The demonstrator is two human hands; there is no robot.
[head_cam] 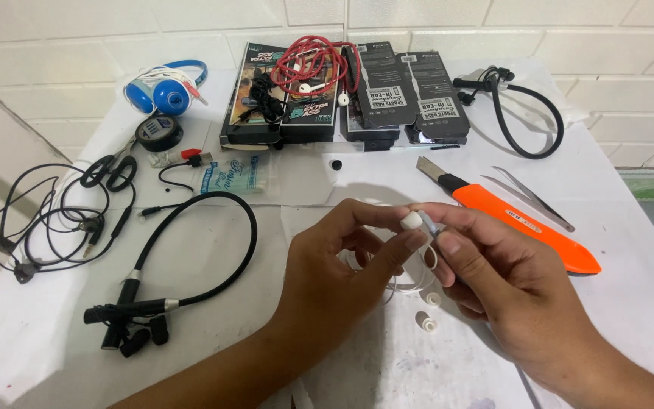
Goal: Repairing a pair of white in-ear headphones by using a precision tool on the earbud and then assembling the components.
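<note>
Working over white paper-covered bench (213, 303), mid-job by the look of it. Largest first: row of black retail earphone boxes (342, 95) at back edge, red coiled cable (313, 64) on top; black neckband earphones (191, 257) lying left of hands; second black neckband set (520, 113) back right; orange-handled utility knife (516, 220) with blade out, just right of hands; blue on-ear headphones (164, 91) back left; black scissors (111, 173); metal tweezers (535, 198) beside knife, untouched. Left hand (334, 265) pinched shut, thumb and forefinger on small white earbud (412, 220). Right hand (486, 265) closed around earbud's other end, fingers curled, thin white cable (410, 284) looping below. Earbud held up above bench, between both hands. Two loose white ear tips (429, 322) on bench beneath, apparently off already; refitting likely left. Exact grip on the earbud's far end hidden behind fingers, cannot tell.
</note>
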